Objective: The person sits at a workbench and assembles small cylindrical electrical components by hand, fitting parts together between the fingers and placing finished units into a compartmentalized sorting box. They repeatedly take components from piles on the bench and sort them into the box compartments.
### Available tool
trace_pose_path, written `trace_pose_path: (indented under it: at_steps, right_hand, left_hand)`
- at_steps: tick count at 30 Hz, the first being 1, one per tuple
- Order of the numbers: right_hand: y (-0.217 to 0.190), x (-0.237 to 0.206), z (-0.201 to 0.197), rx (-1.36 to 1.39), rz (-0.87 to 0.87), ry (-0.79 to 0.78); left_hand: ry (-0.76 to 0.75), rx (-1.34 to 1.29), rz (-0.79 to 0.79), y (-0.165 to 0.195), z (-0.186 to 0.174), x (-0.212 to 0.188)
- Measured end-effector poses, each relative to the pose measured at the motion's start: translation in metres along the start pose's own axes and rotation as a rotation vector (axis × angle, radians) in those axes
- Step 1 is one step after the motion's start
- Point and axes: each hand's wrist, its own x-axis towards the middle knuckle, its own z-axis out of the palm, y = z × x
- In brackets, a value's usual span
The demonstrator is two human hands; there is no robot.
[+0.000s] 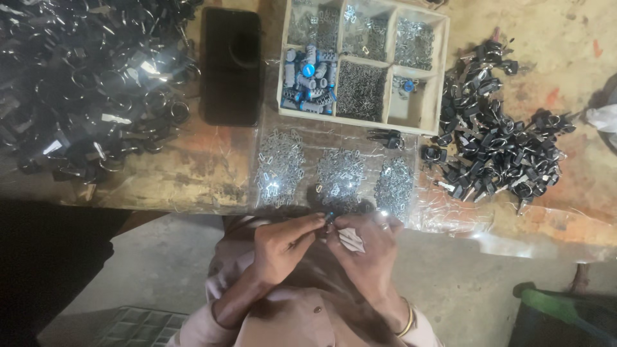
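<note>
Both hands meet at the tabletop (193, 180) edge, the left hand (283, 247) and right hand (366, 247) pinched shut on one small dark part (330, 218). Three heaps of silver clips (337, 173) lie just beyond.

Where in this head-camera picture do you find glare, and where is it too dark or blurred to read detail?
Head view: glare on the clear plastic sheet and left pile of black parts; the phone is featureless black; the small part between left hand and right hand is blurred.

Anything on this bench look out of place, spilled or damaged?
Nothing looks spilled or broken. One dark piece lies alone below the divided tray, apart from the black pile to its right. The bench top is stained and worn. Both hands, left hand and right hand, pinch a small part between them.
</note>
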Motion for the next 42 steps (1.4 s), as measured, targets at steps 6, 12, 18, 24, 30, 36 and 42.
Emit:
trace_pose_path:
  at_steps: [6, 12, 18, 24, 30, 36, 42]
  right_hand:
    - [0.040, -0.021, -0.021, -0.077, -0.063, -0.201]
    - [0.048, -0.018, -0.043, -0.302, -0.109, 0.050]
    - [0.041, -0.008, -0.041, -0.304, -0.232, 0.092]
    - [0.035, 0.010, -0.045, -0.284, -0.195, -0.024]
    - [0.018, 0.010, -0.040, 0.060, -0.067, -0.101]
    - [-0.001, 0.015, -0.024, 0.296, 0.027, -0.080]
    - [-0.008, 0.028, -0.011, 0.343, 0.084, 0.003]
  left_hand:
    - [-0.006, 0.034, 0.048, 0.008, 0.017, -0.006]
    - [0.036, -0.193, -0.132, 0.008, 0.015, -0.008]
    - [0.060, -0.329, -0.168, 0.010, 0.005, -0.003]
    - [0.123, -0.132, -0.158, 0.016, -0.012, 0.012]
    - [0.130, -0.137, -0.163, 0.019, -0.014, 0.019]
    - [0.137, -0.144, -0.040, 0.021, -0.012, 0.026]
    - [0.071, -0.260, -0.137, 0.022, -0.012, 0.029]
